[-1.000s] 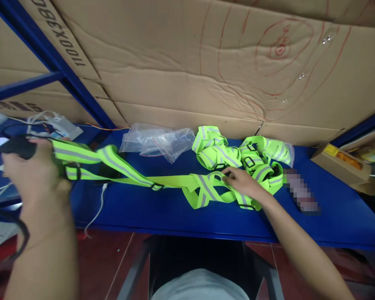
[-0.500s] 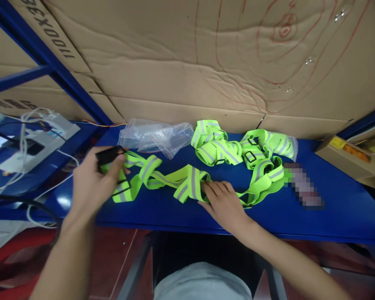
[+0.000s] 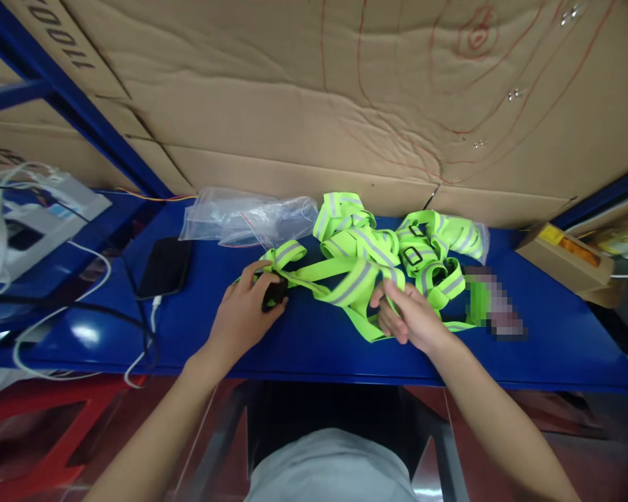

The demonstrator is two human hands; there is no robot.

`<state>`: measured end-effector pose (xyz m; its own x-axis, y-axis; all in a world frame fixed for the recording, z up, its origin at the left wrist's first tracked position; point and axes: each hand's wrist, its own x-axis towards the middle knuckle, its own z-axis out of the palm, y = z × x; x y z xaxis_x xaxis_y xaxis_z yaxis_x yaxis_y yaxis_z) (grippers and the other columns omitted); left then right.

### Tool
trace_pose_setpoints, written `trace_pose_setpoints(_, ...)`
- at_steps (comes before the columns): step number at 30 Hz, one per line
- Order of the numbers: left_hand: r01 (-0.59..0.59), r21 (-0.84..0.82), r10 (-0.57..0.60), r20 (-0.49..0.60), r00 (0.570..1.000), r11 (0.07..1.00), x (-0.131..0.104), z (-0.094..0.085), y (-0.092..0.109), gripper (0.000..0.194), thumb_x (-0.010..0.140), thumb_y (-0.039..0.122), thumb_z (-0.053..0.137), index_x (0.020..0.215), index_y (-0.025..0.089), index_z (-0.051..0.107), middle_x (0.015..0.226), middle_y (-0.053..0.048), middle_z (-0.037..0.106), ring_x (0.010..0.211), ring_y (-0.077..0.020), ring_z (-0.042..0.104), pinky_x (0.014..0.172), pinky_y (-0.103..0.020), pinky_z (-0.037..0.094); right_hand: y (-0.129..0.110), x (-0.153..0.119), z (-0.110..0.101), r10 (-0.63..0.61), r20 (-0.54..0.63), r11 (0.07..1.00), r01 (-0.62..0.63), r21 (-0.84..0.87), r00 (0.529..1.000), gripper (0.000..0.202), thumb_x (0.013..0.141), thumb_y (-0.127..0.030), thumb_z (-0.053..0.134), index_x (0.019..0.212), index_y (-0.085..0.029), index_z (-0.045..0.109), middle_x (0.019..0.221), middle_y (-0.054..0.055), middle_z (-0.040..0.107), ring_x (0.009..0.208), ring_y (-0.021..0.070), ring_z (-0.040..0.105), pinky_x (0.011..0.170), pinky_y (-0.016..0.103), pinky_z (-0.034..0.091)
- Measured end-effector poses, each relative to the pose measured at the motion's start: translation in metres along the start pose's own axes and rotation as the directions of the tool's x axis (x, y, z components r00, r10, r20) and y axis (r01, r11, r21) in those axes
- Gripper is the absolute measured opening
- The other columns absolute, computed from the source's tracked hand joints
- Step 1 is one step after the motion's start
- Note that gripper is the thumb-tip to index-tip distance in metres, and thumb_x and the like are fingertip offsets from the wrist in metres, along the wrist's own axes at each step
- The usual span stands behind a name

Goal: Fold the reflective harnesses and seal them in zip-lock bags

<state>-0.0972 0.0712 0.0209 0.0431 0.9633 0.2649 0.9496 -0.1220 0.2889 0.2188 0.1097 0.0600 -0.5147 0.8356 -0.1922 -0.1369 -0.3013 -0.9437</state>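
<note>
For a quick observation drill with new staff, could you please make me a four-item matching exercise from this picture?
Column one:
1. Left hand
2. Phone
3. Right hand
4. Small cardboard box

Column two:
A. Toward the right end of the blue table
B. Holding a loop of yellow-green strap
C. Fingers around a black piece
D. Lying flat, with a white cable at its near edge

Right pairs: 1-C, 2-D, 3-B, 4-A.

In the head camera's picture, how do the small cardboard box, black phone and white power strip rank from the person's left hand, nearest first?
From the left hand:
1. Black phone, a little to its left.
2. White power strip, farther left.
3. Small cardboard box, far over on the right.
</note>
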Motion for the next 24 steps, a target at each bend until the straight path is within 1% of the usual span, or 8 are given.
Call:
trace_pose_setpoints(5, 0.004, -0.032, -0.006, -0.065, 0.998, 0.999, 0.0, 0.005, -0.013, 0.02, 0.095, 0.036, 0.06, 0.11, 0.022, 0.06, 0.15, -0.016, 0.053, 0.12, -0.0369, 0.069, 0.095, -0.051, 0.059, -0.026, -0.005, -0.022, -0.013, -0.071, 0.991, 0.022, 0.13, 0.997, 0.061, 0.089, -0.073, 0.07, 0.061, -0.019, 0.07, 0.031, -0.011, 0.021, 0.028, 0.0053, 0.02, 0.041, 0.024, 0.036)
trace_pose_setpoints(9, 0.03, -0.067, -0.037, -0.104, 0.994, 0.997, 0.0, 0.004, -0.021, 0.016, 0.094, 0.033, 0.059, 0.106, 0.023, 0.063, 0.147, -0.014, 0.059, 0.117, -0.0359, 0.07, 0.095, -0.05, 0.059, -0.045, -0.004, -0.033, -0.13, -0.158, 0.967, 0.16, 0.197, 0.979, 0.064, 0.084, -0.063, 0.08, 0.048, -0.021, 0.049, 0.042, -0.007, 0.032, 0.039, 0.007, 0.034, 0.052, 0.027, 0.045)
trace_pose_setpoints(13, 0.137, -0.327, -0.21, -0.201, 0.957, 0.935, 0.002, -0.009, -0.026, 0.017, 0.089, 0.036, 0.069, 0.099, 0.022, 0.067, 0.126, -0.009, 0.072, 0.115, -0.0305, 0.071, 0.104, -0.046, 0.056, -0.046, 0.004, -0.038, -0.209, -0.325, 0.977, 0.214, -0.022, 0.922, 0.042, 0.076, -0.05, 0.09, 0.072, -0.021, 0.06, 0.063, -0.007, 0.048, 0.051, 0.0081, 0.046, 0.056, 0.026, 0.042)
trace_pose_setpoints(16, 0.234, -0.509, -0.391, -0.227, 0.892, 0.828, 0.006, -0.021, -0.03, 0.028, 0.091, 0.045, 0.071, 0.103, 0.019, 0.069, 0.097, -0.004, 0.076, 0.09, -0.0226, 0.073, 0.091, -0.04, 0.06, -0.038, 0.012, -0.041, -0.279, -0.352, 0.933, 0.166, -0.318, 0.893, 0.041, 0.077, -0.05, 0.089, 0.09, -0.023, 0.06, 0.075, -0.006, 0.055, 0.057, 0.01, 0.047, 0.058, 0.027, 0.042)
trace_pose_setpoints(18, 0.254, -0.559, -0.454, -0.251, 0.855, 0.789, 0.009, -0.029, -0.033, 0.035, 0.098, 0.05, 0.062, 0.11, 0.018, 0.066, 0.09, -0.001, 0.073, 0.069, -0.016, 0.069, 0.073, -0.033, 0.061, -0.034, 0.016, -0.043, -0.397, -0.366, 0.789, 0.109, -0.604, 0.842, 0.041, 0.083, -0.054, 0.082, 0.102, -0.023, 0.061, 0.085, -0.001, 0.063, 0.069, 0.0159, 0.057, 0.068, 0.032, 0.049)
trace_pose_setpoints(20, 0.221, -0.628, -0.508, -0.323, 0.798, 0.746, 0.012, -0.038, -0.036, 0.039, 0.098, 0.053, 0.06, 0.109, 0.016, 0.064, 0.096, -0.003, 0.073, 0.062, -0.0126, 0.066, 0.062, -0.029, 0.059, -0.032, 0.015, -0.043, -0.514, -0.302, 0.556, 0.043, -0.83, 0.803, 0.045, 0.091, -0.056, 0.073, 0.117, -0.021, 0.063, 0.104, 0.007, 0.07, 0.093, 0.0258, 0.066, 0.087, 0.042, 0.055)
trace_pose_setpoints(22, 0.113, -0.681, -0.549, -0.469, 0.691, 0.724, 0.016, -0.047, -0.04, 0.04, 0.093, 0.055, 0.068, 0.104, 0.017, 0.061, 0.102, -0.005, 0.073, 0.069, -0.0137, 0.069, 0.061, -0.029, 0.06, -0.033, 0.007, -0.044, -0.561, -0.184, 0.335, 0.019, -0.942, 0.807, 0.054, 0.097, -0.057, 0.065, 0.134, -0.017, 0.06, 0.129, 0.017, 0.068, 0.12, 0.0358, 0.064, 0.105, 0.053, 0.051)
trace_pose_setpoints(24, 0.005, -0.691, -0.559, -0.581, 0.592, 0.723, 0.02, -0.058, -0.046, 0.04, 0.091, 0.055, 0.07, 0.105, 0.019, 0.06, 0.108, -0.005, 0.071, 0.085, -0.016, 0.071, 0.07, -0.032, 0.063, -0.035, -0.008, -0.046, -0.58, -0.103, 0.196, 0.016, -0.98, 0.808, 0.061, 0.101, -0.057, 0.06, 0.146, -0.016, 0.056, 0.144, 0.021, 0.061, 0.136, 0.0401, 0.058, 0.114, 0.058, 0.047)
